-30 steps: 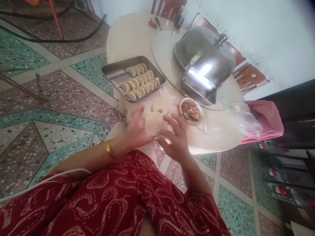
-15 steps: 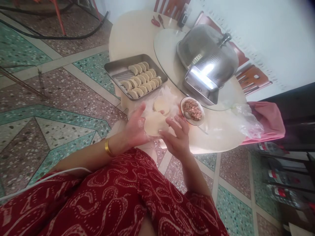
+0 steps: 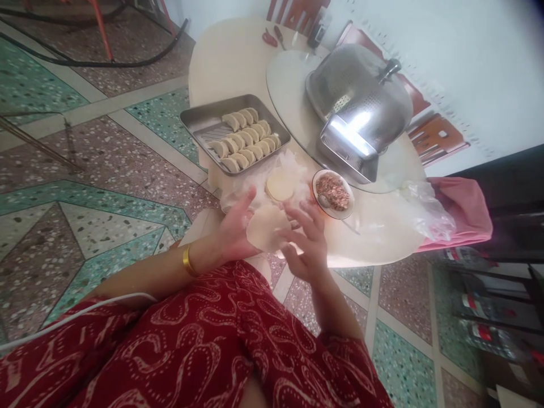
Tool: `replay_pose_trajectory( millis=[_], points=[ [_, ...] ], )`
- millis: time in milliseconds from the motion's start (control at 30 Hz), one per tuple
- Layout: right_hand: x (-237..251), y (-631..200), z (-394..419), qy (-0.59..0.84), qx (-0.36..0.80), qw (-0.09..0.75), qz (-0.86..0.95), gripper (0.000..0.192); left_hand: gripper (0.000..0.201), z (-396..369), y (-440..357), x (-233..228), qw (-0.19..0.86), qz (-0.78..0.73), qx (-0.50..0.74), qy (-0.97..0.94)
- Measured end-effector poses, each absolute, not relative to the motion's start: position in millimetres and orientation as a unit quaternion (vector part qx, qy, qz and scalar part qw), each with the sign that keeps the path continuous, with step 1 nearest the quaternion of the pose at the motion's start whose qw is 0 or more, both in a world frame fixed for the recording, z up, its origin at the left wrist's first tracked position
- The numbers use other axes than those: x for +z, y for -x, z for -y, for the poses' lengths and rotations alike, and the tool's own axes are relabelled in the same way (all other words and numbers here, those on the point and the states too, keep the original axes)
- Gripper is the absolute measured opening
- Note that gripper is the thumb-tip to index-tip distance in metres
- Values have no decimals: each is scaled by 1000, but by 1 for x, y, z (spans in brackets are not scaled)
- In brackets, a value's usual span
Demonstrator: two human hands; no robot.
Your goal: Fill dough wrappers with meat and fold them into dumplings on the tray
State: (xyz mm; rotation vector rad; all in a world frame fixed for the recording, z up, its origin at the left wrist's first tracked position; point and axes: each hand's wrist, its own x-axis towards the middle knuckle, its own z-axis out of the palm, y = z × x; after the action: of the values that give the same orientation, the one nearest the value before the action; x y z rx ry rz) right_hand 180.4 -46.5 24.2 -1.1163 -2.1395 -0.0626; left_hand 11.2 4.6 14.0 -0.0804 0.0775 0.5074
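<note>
A round, pale dumpling wrapper (image 3: 267,228) rests across the fingers of my left hand (image 3: 238,229), whose thumb points up and away from it. My right hand (image 3: 306,238) has its fingertips at the wrapper's right edge, the other fingers spread. Just beyond both hands, a stack of wrappers (image 3: 279,185) sits on a crumpled plastic bag (image 3: 249,184). To the right stands a bowl of minced filling (image 3: 334,191) with a spoon's bowl partly sunk in it. Behind the bag, a metal tray (image 3: 196,118) holds several folded dumplings (image 3: 244,137) in rows.
On the round table (image 3: 229,56) is a glass turntable (image 3: 284,73) carrying a large perforated metal colander (image 3: 357,90), upside down, and a small metal tin (image 3: 346,147). Red scissors (image 3: 269,38) lie at the back. A pink cloth (image 3: 463,209) and clear plastic (image 3: 429,212) hang at the right edge.
The wrapper has shifted slightly down and towards my body. My right hand's fingers have moved along its right edge, and the stack behind shows more fully.
</note>
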Motion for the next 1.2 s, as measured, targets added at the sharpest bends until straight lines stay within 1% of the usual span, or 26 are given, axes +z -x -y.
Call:
replay_pose_trajectory(
  millis=[67, 100, 200, 267, 400, 500, 633, 800, 867, 1000, 1100, 1200],
  points=[
    [30, -185, 35, 463, -1, 330, 823, 18, 68, -1, -15, 10, 974, -39, 219, 31],
    [33, -187, 29, 478, 25, 303, 824, 20, 68, 2, -17, 9, 977, -50, 206, 27],
    [35, -190, 15, 479, 140, 210, 841, 23, 67, 7, -22, 9, 978, -106, 178, 18],
    [33, -191, 12, 459, 198, 190, 845, 20, 66, 9, -24, 10, 975, -136, 172, 14],
    [26, -190, 14, 456, 240, 254, 818, 11, 66, 9, -27, 9, 973, -160, 163, 26],
    [21, -191, 15, 477, 242, 301, 790, 6, 65, 7, -28, 7, 970, -156, 180, 43],
    [14, -193, 13, 515, 223, 332, 758, 6, 58, 7, -28, 3, 962, -150, 221, 57],
    [8, -190, 9, 540, 203, 350, 738, 7, 37, 12, -27, -2, 932, -186, 310, 35],
    [7, -188, 9, 544, 203, 349, 736, 7, 33, 15, -29, -3, 913, -218, 344, 21],
    [7, -186, 8, 544, 205, 349, 735, 7, 29, 14, -32, -7, 895, -252, 367, 2],
    [7, -185, 6, 548, 205, 349, 732, 6, 30, 11, -32, -6, 900, -267, 345, 12],
    [9, -185, 8, 548, 187, 370, 726, 9, 35, 8, -29, 3, 906, -270, 324, 24]
  ],
)
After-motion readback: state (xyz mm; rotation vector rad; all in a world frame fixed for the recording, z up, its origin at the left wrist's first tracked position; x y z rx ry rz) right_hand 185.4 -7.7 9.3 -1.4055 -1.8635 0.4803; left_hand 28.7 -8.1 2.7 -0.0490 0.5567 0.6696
